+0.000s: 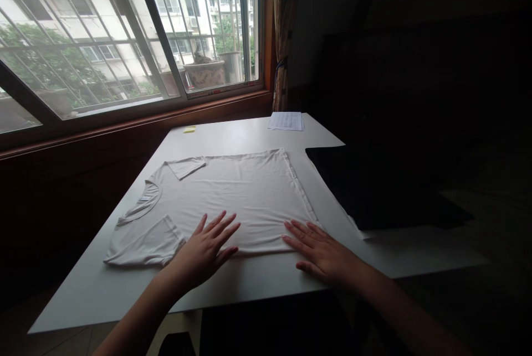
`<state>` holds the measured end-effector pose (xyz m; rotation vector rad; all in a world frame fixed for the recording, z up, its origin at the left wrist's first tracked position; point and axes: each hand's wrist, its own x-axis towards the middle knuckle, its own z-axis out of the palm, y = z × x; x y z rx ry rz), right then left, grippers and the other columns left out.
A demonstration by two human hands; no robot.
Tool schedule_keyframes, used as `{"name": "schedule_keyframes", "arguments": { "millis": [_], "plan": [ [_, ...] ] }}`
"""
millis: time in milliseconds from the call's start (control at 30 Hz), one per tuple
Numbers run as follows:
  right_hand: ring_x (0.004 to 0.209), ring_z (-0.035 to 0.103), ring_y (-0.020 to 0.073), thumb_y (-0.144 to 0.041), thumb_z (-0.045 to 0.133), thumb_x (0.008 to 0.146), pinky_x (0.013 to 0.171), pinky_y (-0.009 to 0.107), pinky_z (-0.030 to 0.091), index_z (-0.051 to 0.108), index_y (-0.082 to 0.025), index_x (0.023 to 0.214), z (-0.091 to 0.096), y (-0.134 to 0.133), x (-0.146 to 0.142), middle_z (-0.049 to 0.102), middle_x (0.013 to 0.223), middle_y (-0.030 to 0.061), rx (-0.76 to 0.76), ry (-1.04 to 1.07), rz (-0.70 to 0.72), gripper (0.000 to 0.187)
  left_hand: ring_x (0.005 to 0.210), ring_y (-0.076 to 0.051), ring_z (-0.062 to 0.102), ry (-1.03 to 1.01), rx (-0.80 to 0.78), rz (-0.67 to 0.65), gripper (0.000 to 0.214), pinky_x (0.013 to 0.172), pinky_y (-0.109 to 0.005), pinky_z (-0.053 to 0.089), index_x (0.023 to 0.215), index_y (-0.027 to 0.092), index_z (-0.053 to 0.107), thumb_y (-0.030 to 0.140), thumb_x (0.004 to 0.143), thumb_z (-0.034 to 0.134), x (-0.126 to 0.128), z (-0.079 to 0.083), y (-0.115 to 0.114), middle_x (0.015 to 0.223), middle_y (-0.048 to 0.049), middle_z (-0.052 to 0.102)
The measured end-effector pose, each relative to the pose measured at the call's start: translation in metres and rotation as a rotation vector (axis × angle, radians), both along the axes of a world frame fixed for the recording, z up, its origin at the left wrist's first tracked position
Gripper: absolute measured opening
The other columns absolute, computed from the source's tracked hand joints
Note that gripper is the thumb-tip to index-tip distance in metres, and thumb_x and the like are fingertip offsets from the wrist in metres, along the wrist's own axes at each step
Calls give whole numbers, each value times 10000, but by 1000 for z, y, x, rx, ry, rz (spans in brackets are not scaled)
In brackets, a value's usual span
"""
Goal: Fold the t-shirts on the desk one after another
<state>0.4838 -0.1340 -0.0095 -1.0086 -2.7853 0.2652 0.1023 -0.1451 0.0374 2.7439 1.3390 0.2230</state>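
A white T-shirt (233,195) lies flat on a white table (257,278), collar to the left and hem to the right. My left hand (205,251) rests flat on the shirt's near edge, fingers stretched out and spread. My right hand (318,251) lies flat on the near right corner of the shirt, fingers straight and pointing left. Neither hand holds anything.
A dark cloth (374,184) covers the table's right side. A sheet of printed paper (286,121) and a yellow sticky note (189,129) lie at the far edge. A barred window (124,29) and a curtain (285,35) stand behind. The room to the right is dark.
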Motion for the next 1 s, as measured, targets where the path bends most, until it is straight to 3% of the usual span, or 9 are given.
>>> {"name": "schedule_keyframes", "arguments": {
  "millis": [133,267,433,600,800,1000],
  "plan": [
    [1537,263,262,-544,509,1020,1251,493,239,261,-357,1614,2,-1,1,229,1681,50,9,6,6,670,1569,-321,157,34,1,7,633,1247,-616,151,1620,310,247,564,1050,360,15,-27,30,1677,-76,275],
    [1536,265,265,-551,513,1016,1250,493,241,260,-371,1612,5,-3,3,236,1681,39,1,-2,2,673,1573,-327,130,73,-39,22,636,1254,-609,95,1616,353,231,604,1041,335,4,-43,45,1693,-32,215],
    [1534,270,283,-561,490,1022,1238,517,258,313,-384,1594,10,-4,3,244,1679,37,-50,-13,-21,624,1572,-358,104,94,-79,220,664,1224,-642,133,1620,327,234,634,1034,293,-27,-43,68,1702,-59,175],
    [1543,242,294,-580,447,1032,1232,542,254,335,-399,1585,18,-3,2,237,1683,27,-131,-50,-45,593,1570,-399,67,113,-148,453,735,1187,-695,132,1633,281,216,680,1016,221,-58,-38,107,1713,-90,109],
    [1521,308,294,-553,477,1029,1215,516,304,452,-381,1536,27,-4,3,340,1651,36,-133,-4,-45,536,1575,-351,101,119,-107,530,680,1218,-608,147,1625,269,251,612,1038,222,-86,-36,142,1716,-79,136],
    [1339,553,276,-425,481,1045,1125,478,458,623,-284,1397,37,16,-15,593,1466,84,43,131,-116,405,1574,-322,136,146,-18,524,622,1228,-598,156,1620,289,266,548,1056,233,-89,-45,141,1711,-40,172]
  ]
}}
